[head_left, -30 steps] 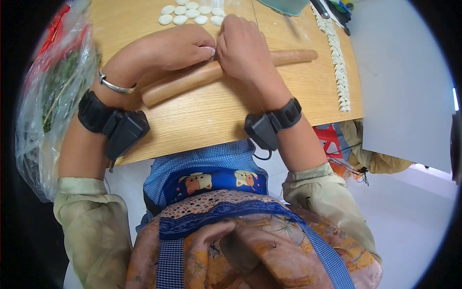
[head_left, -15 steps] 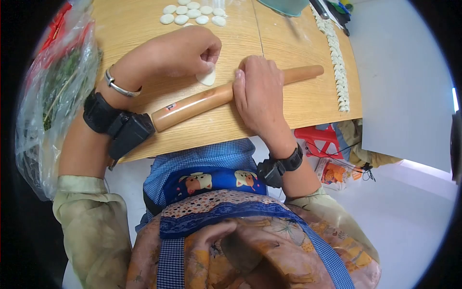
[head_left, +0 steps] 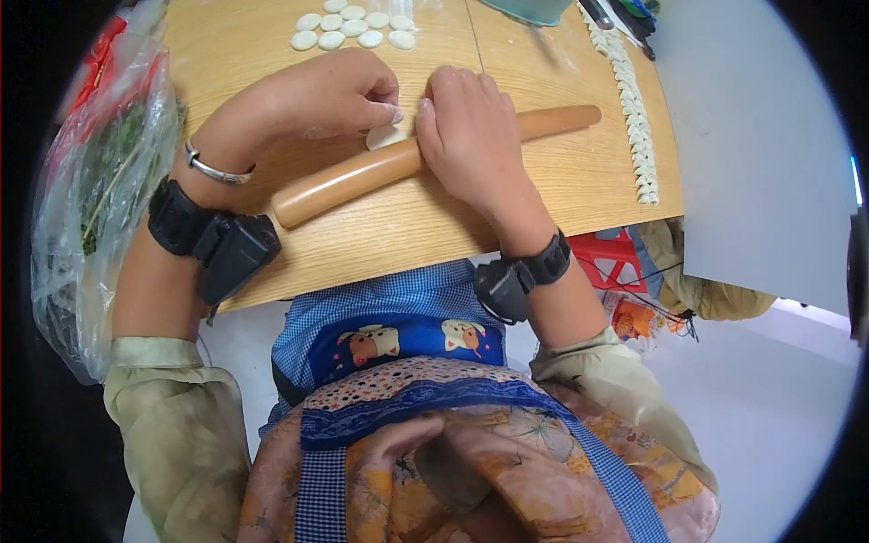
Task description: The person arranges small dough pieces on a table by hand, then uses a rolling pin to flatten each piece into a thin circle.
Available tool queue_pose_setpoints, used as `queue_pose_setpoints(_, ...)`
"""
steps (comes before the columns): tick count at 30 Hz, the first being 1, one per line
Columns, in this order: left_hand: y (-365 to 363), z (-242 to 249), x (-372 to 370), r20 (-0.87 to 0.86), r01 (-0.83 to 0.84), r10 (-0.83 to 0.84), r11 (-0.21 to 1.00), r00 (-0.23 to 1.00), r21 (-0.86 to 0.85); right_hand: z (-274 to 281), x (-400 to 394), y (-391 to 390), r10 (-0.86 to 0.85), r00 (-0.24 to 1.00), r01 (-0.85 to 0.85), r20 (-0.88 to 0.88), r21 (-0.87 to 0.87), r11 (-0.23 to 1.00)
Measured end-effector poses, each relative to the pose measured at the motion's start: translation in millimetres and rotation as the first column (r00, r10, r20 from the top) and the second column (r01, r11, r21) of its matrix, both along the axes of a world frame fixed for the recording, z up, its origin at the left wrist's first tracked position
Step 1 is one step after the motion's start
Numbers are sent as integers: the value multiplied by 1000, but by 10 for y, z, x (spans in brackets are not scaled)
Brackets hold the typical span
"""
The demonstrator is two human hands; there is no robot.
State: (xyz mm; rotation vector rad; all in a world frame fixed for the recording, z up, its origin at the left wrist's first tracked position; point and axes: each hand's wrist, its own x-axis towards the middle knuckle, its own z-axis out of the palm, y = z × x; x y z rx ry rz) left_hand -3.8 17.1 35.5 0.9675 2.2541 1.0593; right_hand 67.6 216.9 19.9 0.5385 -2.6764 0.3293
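Note:
A small round dough wrapper [head_left: 384,138] lies on the table, pinched at its edge by the thumb and curled fingers of my left hand [head_left: 348,93]. Against its near side rests a light wooden rolling pin [head_left: 353,179], slanting up to the right. My right hand [head_left: 472,136] is closed over the pin's middle, palm down. Part of the wrapper is hidden by my left fingers and the pin.
Several flattened dough discs [head_left: 331,40] lie at the far side of the wooden table [head_left: 380,231]. A long row of folded dough pieces [head_left: 636,127] lines the right edge. Plastic bags with greens [head_left: 113,172] sit at left. A teal container [head_left: 529,9] stands at the back.
The rolling pin has rolled away from my body, and its label has turned out of sight. My right hand moved forward with it. My left hand still pinches the wrapper.

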Motion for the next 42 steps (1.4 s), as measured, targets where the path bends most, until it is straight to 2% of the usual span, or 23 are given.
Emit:
queue_pose_setpoints(7,5,-99,-24,-85,37,-33,998,996,48,-21,-264,-71,-3,1000,3,18,9,1000)
queue_pose_setpoints(12,82,-20,88,-74,21,-15,996,997,81,48,150,4,-8,999,8,38,3,1000)
queue_pose_setpoints(14,123,16,113,-115,28,-31,999,993,-35,76,346,52,-11,999,10,44,15,1000)
queue_pose_setpoints(15,123,6,118,-117,29,-33,999,993,-35,83,433,82,-3,998,4,57,-7,1000)
queue_pose_setpoints(17,109,-10,128,-45,-48,52,995,998,93,52,540,113,3,998,-1,67,-30,1000)
queue_pose_setpoints(18,98,-9,126,-48,-45,50,995,998,93,33,578,124,11,999,-9,46,-43,999)
queue_pose_setpoints(20,76,-2,111,269,-118,82,985,960,122,17,601,140,14,1000,-13,20,-55,998)
queue_pose_setpoints(23,53,39,98,233,-68,60,997,971,28,10,552,124,12,1000,-11,14,-65,998)
queue_pose_setpoints(26,34,16,50,197,4,-7,1000,980,17,3,399,99,22,1000,-21,17,-58,998)
queue_pose_setpoints(28,41,52,70,203,-24,20,1000,979,18,-6,265,58,11,999,-12,-44,-7,1000)
queue_pose_setpoints(33,41,57,48,190,-66,59,997,980,33,-24,-116,-12,15,999,-14,-50,34,999)
queue_pose_setpoints(35,22,65,29,55,-40,41,999,998,-20,-42,-239,-35,34,998,-32,-56,30,999)
queue_pose_setpoints(36,14,30,2,57,-41,42,999,998,-21,-47,-289,-50,27,998,-25,-54,34,999)
queue_pose_setpoints(38,1,-38,-51,-135,-19,12,999,991,-51,-57,-328,-60,19,999,-18,-49,36,999)
queue_pose_setpoints(42,11,6,-4,-24,-23,22,998,999,-50,-43,-194,-24,24,999,-24,-25,18,1000)
